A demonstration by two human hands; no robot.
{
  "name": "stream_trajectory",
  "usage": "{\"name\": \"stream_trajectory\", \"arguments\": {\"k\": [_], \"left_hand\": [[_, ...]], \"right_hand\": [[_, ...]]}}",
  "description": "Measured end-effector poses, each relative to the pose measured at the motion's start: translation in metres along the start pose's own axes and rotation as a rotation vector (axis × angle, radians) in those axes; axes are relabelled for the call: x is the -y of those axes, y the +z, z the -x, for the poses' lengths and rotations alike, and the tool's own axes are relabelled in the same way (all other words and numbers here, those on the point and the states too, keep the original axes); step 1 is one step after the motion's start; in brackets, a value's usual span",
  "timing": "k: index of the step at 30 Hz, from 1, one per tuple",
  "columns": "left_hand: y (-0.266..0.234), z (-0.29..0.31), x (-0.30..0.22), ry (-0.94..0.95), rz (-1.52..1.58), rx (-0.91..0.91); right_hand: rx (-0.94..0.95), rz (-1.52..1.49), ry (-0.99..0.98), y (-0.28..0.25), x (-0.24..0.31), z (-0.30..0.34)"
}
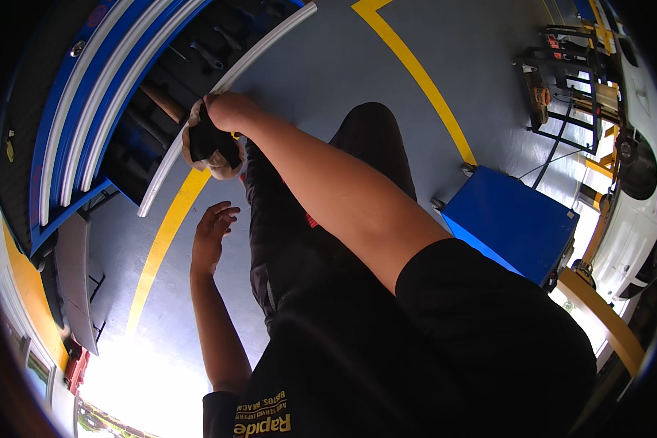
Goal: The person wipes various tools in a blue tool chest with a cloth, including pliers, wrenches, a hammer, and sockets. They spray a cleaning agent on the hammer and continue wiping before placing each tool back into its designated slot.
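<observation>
My right hand [231,114] is closed on a bunched tan and black cloth piece [215,146] that looks like a work glove. It hangs at the front edge of a pulled-out drawer [160,164] in a blue tool cabinet. Inside the drawer, a wooden handle [162,102] and several wrenches [207,56] lie on a dark bottom. Lower down, my left hand [215,228] is held in the air with its fingers loosely bent and apart, holding nothing.
Closed drawers with silver edges [87,109] stand left of the pulled-out one. At right are a blue wheeled box [509,223], a black metal frame [562,87] and a white car [642,219]. Yellow lines [423,73] cross the grey floor. A grey panel [77,277] stands at lower left.
</observation>
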State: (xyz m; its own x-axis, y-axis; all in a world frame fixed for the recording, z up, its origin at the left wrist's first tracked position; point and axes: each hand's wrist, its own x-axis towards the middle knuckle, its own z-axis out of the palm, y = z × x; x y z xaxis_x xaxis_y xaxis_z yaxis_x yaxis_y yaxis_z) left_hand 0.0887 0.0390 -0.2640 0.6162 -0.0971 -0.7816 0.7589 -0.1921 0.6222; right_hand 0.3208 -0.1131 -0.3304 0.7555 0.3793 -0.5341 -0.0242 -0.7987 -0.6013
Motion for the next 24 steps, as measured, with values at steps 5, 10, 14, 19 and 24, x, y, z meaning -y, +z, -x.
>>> {"name": "stream_trajectory", "arguments": {"k": [5,10,14,19,24], "left_hand": [[0.014,-0.061,0.035,0.130,1.016,0.022],[0.045,-0.083,-0.022,0.287,1.214,0.253],[0.042,-0.068,-0.104,0.267,1.011,0.055],[-0.008,-0.094,-0.161,0.621,-0.178,-0.650],[0.081,-0.174,-0.248,0.916,-0.715,-0.642]], "right_hand": [[0.279,-0.583,-0.187,0.010,0.011,0.074],[0.341,-0.591,-0.263,-0.047,-0.019,0.084],[-0.134,-0.297,-0.291,-0.138,-0.059,0.046],[-0.543,0.091,-0.009,-0.201,-0.098,-0.033],[-0.518,0.289,-0.015,-0.209,-0.190,-0.097]]}}
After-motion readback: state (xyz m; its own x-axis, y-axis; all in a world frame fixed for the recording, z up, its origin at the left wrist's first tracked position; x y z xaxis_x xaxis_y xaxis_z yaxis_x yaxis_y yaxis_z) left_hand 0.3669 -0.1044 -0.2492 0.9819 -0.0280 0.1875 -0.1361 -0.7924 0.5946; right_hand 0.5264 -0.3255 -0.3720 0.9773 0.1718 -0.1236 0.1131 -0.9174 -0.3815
